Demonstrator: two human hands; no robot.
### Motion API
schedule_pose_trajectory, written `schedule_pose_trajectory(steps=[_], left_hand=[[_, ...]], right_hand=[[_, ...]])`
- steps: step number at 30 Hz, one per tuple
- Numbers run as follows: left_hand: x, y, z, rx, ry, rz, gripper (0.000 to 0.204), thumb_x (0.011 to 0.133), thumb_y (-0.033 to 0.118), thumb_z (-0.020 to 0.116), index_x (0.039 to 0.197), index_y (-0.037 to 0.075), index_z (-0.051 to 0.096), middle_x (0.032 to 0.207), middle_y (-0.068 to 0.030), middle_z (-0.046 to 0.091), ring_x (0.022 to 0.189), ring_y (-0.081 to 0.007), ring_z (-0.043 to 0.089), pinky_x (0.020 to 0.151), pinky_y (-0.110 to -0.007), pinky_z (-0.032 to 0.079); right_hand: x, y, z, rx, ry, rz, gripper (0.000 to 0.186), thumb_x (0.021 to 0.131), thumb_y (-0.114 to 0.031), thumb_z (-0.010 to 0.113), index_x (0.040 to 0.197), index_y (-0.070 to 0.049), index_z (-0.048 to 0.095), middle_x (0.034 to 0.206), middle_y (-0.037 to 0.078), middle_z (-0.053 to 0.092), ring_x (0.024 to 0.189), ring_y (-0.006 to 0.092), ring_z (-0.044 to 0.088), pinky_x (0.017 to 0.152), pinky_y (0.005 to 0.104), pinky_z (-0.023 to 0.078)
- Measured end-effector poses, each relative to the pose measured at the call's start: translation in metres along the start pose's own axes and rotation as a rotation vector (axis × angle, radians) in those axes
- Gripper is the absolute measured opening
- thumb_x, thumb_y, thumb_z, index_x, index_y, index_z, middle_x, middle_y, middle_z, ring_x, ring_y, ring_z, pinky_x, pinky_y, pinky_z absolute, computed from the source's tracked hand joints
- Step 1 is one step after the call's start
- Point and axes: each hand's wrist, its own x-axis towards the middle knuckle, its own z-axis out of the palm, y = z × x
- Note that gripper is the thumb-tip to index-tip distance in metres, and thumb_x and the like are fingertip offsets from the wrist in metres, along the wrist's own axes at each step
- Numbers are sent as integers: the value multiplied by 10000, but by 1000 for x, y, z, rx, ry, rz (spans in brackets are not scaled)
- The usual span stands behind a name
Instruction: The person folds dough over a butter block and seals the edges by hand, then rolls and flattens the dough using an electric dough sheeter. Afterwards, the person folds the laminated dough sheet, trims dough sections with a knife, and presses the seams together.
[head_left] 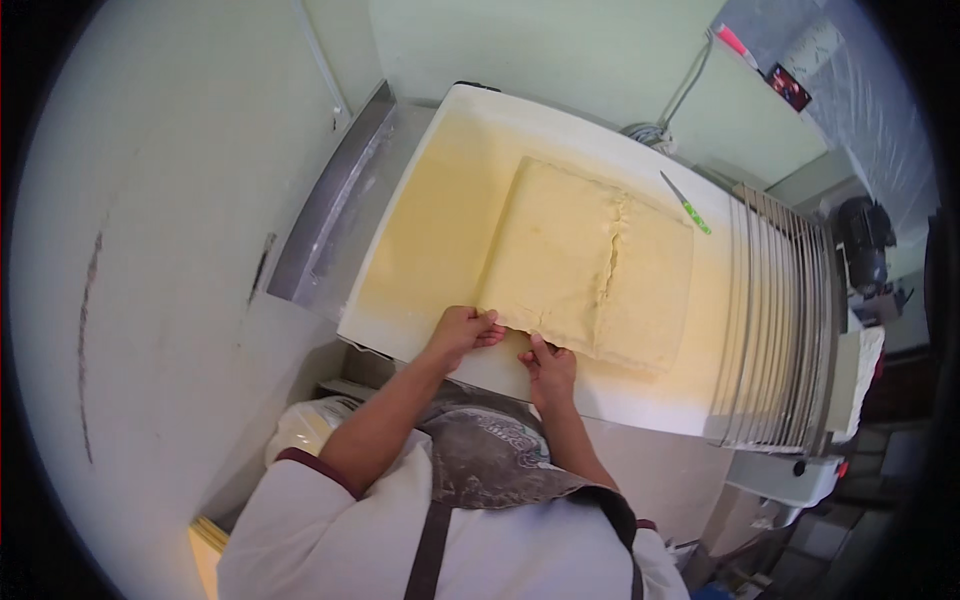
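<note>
Left hand [466, 334] and right hand [550, 374] pinch the lower edge of the dough [550, 260]

The dough, a broad, pale yellow, folded slab, lies flat across the middle of the frame on a white surface [400, 325]. A ragged seam [611, 262] runs down it, right of its middle, slightly gaping along part of its length.

At the dough's lower left corner, the left hand's grip is closed on the edge between thumb and fingers. Just to its right, the right hand's grip also grasps the edge, thumb on top and fingers curled below. A dark gap shows under the edge between the two hands. Both forearms reach up from the lower part of the frame, where a dark, dusty apron [480, 460] covers part of a white shirt [330, 540].

A knife [688, 206] with a green handle lies on the surface near the dough's upper right corner, apart from it, its blade toward the upper left. The surface is tinted yellow to the left of the dough. A grille [785, 325] of thin metal bars stands at the right end of the surface, and a dark motor [866, 245] sits beyond it, near the right rim. A pale wall [180, 200] fills the left of the frame.
</note>
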Motion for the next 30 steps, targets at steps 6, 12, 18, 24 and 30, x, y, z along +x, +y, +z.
schedule_pose_trajectory(steps=[6, 12, 18, 24, 30], left_hand=[[-4, 1, 0, 2, 21, -38, 245, 968, 195, 595, 1021, -43, 621, 916, -132, 687, 799, -176, 676, 761, -292, 578], [2, 1, -14, 58, 48, -18, 210, 965, 176, 594, 967, -32, 626, 873, -119, 686, 759, -167, 671, 743, -281, 573], [1, 8, -12, 111, 82, 30, 213, 962, 192, 601, 913, -12, 642, 833, -104, 688, 715, -145, 659, 693, -271, 563], [-42, 41, 28, 1056, 0, 55, 225, 933, 209, 614, 1017, 5, 658, 900, -147, 704, 753, -207, 678, 717, -333, 548], [-27, -7, 123, 1345, -242, 971, 547, 918, 197, 544, 1395, -43, 424, 1459, -204, 415, 1386, -311, 362, 1139, -486, 254]], right_hand=[[-8, -18, -21, -72, -9, 75, 180, 935, -164, 652, 1015, -5, 624, 914, 89, 682, 676, 141, 625, 681, 315, 574], [-12, -27, -52, -90, 151, 14, 295, 1001, -251, 548, 963, 34, 612, 890, 117, 677, 715, 156, 634, 705, 313, 568], [-11, -34, -62, -114, 122, -3, 303, 1009, -261, 532, 941, 19, 624, 837, 117, 672, 683, 180, 638, 685, 321, 568], [-30, -78, -71, -1100, 305, -496, 275, 797, -213, 771, 1007, -74, 660, 798, 99, 649, 751, 230, 629, 675, 372, 478], [-8, -88, -58, -1430, 317, -853, 287, 757, -227, 760, 1002, -134, 643, 889, 43, 601, 912, 290, 533, 824, 436, 357]])
